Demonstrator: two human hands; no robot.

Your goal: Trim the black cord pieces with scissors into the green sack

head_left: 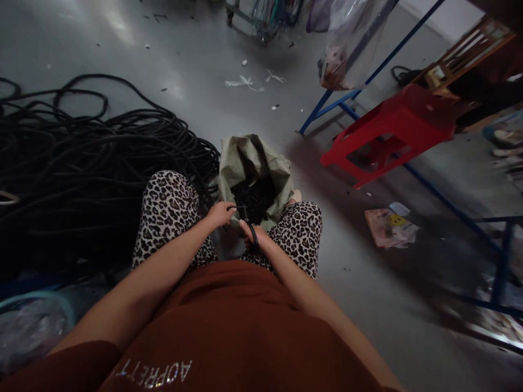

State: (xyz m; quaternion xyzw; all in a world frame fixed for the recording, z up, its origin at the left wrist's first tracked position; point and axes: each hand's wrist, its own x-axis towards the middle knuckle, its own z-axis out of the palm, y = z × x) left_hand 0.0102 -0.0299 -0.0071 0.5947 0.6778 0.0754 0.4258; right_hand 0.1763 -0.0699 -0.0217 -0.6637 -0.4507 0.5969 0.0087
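black cable ran between both hands, just above the mouth of a green woven sack that stood between the person's knees and held dark cut pieces. left hand had its fingers curled around one end of the cable; right hand gripped the other part together with what looked like a dark cutter, too blurred to be sure. a big heap of black hose lay on the floor to the left, a red plastic stool tipped over to the right
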